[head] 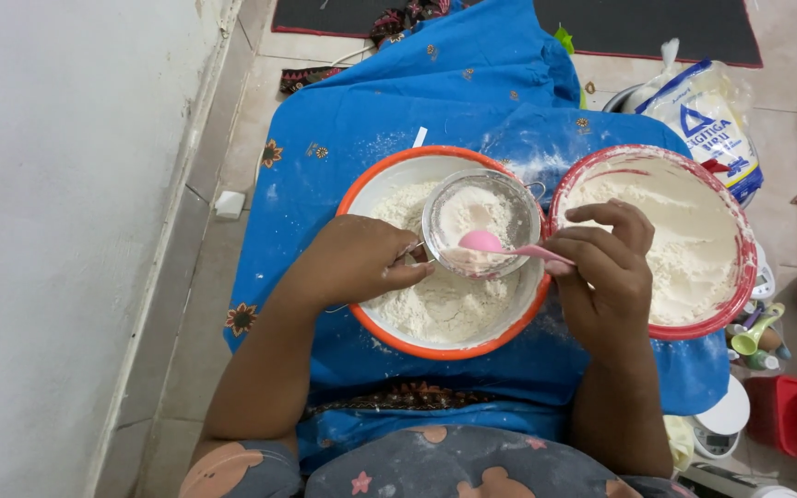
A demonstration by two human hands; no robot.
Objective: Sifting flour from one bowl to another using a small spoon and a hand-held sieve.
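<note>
You are working on the floor of a home, not at a counter. Evidence: pale floor tiles meet a plain white wall on your left, and a dark mat lies at the top. A blue patterned cloth, dusted white, serves as the work surface. Two red-rimmed bowls, the orange-rimmed bowl and the red-rimmed bowl, hold flour. A flour bag, a white kitchen scale and small bottles sit at your right. Household baking setup, domestic scale.
</note>
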